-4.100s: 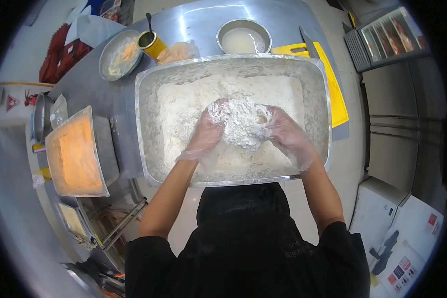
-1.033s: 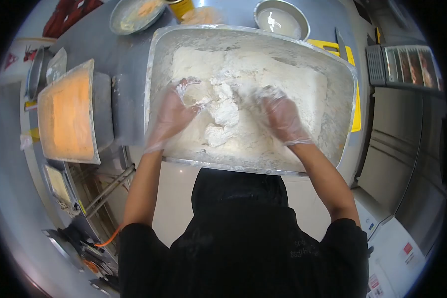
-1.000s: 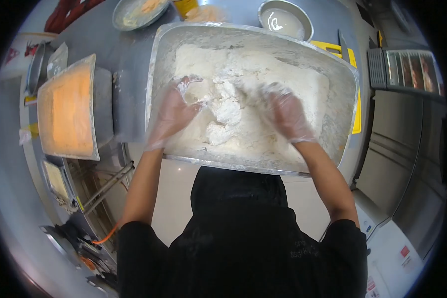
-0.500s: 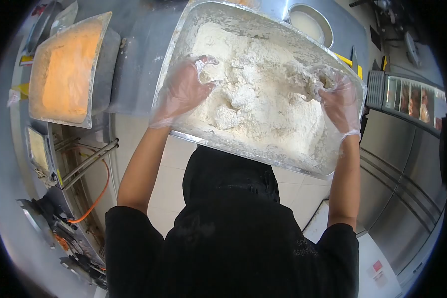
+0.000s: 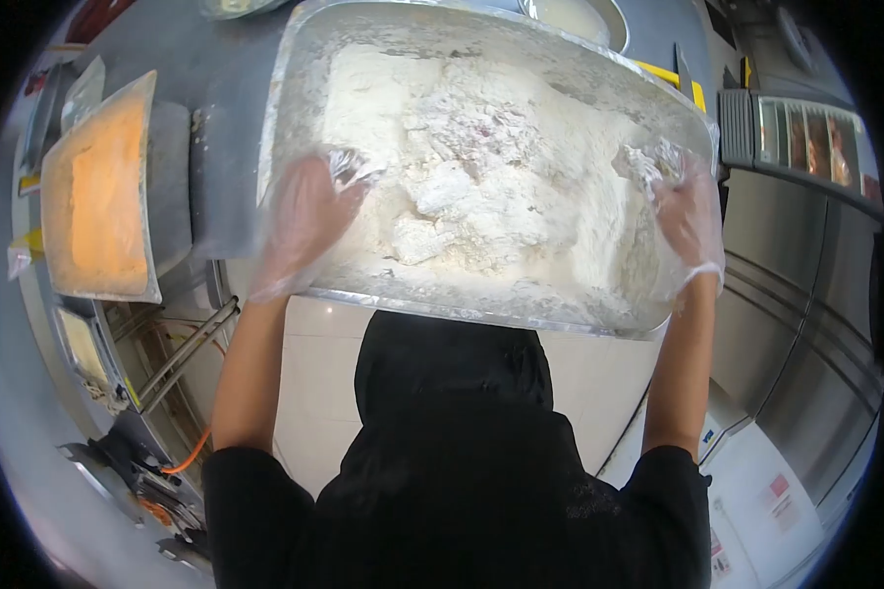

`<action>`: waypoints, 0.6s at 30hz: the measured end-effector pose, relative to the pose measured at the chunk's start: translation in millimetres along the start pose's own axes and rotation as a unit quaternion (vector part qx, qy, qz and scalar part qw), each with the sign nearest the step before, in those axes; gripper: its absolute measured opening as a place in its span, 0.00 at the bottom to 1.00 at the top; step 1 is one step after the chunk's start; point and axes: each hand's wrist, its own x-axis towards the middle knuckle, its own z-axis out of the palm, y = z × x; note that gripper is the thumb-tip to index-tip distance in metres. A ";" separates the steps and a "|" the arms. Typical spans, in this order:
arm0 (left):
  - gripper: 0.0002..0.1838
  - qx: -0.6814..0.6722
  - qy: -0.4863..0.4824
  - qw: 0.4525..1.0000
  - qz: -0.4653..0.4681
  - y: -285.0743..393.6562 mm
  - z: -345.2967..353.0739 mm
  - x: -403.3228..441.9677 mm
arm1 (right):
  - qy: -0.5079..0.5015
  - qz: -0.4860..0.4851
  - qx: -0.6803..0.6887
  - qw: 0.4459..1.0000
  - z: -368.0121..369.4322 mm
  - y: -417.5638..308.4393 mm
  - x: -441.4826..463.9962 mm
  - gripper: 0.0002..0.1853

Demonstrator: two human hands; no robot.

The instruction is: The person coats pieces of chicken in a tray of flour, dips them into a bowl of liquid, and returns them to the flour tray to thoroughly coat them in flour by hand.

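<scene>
A large metal tub (image 5: 432,306) of white flour (image 5: 580,147) stands in front of me. Lumpy flour-covered pieces (image 5: 481,196) are heaped in its middle, and pinkish patches show through near the top of the heap. My left hand (image 5: 314,211), in a clear plastic glove, is over the tub's left side with its floury fingers loosely curved and the thumb apart. At the tub's right end, my gloved right hand (image 5: 688,216) has bent, flour-caked fingers close to the flour, with thumb and fingers apart. I make out nothing held in either hand.
On the left stands a tub of orange powder (image 5: 108,206). A round pan of whitish liquid (image 5: 575,18) and a yellow-handled tool (image 5: 658,72) lie beyond the flour tub. To the right is a glass-fronted case (image 5: 805,147). Metal rails (image 5: 187,353) run below the left counter.
Both hands have moved outward, toward opposite ends of the tub. The left fingers are less spread than before. The lumps in the middle look flatter, with pink patches now showing. The camera view has shifted.
</scene>
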 end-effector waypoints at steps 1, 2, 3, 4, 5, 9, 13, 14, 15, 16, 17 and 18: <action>0.15 0.052 0.020 0.998 0.013 -0.6 3.8 -1.9 | 0.005 0.016 0.007 1.000 2.4 6.4 -6.6 0.21; 0.14 0.005 0.049 0.999 0.013 2.4 5.8 -5.1 | 0.010 0.031 0.013 0.999 6.3 13.3 -12.2 0.20; 0.14 -0.042 0.078 0.996 0.013 6.6 5.3 -8.6 | 0.014 0.046 0.020 0.999 10.8 19.9 -17.0 0.20; 0.13 -0.089 0.105 0.990 0.011 9.2 7.0 -10.1 | 0.014 0.028 0.044 0.999 17.6 25.4 -22.5 0.19; 0.13 -0.080 0.082 0.993 0.001 8.7 9.9 -9.6 | 0.015 0.010 0.068 0.998 25.5 30.0 -28.5 0.19; 0.14 -0.063 -0.029 0.997 -0.030 11.4 8.0 -1.3 | -0.011 0.003 0.057 0.998 38.3 51.0 -37.2 0.18; 0.16 -0.041 0.018 0.999 0.017 12.7 13.1 0.9 | 0.016 -0.163 0.013 0.986 45.9 7.3 -25.4 0.14; 0.16 -0.053 0.031 0.998 0.031 10.6 16.3 3.8 | 0.026 -0.199 -0.026 0.979 52.4 1.8 -21.2 0.13; 0.15 -0.065 0.044 0.996 0.045 7.2 20.0 7.7 | 0.035 -0.234 -0.065 0.969 58.5 -5.2 -18.0 0.11; 0.15 -0.078 0.057 0.994 0.058 4.9 21.1 10.2 | 0.016 -0.237 -0.074 0.969 64.6 -15.8 -15.9 0.11; 0.15 -0.105 0.053 0.992 0.051 8.3 17.9 10.6 | -0.003 -0.240 -0.084 0.967 71.1 -28.0 -14.2 0.11; 0.14 -0.133 0.049 0.989 0.042 15.3 13.2 10.8 | -0.023 -0.244 -0.094 0.965 77.2 -38.8 -13.2 0.11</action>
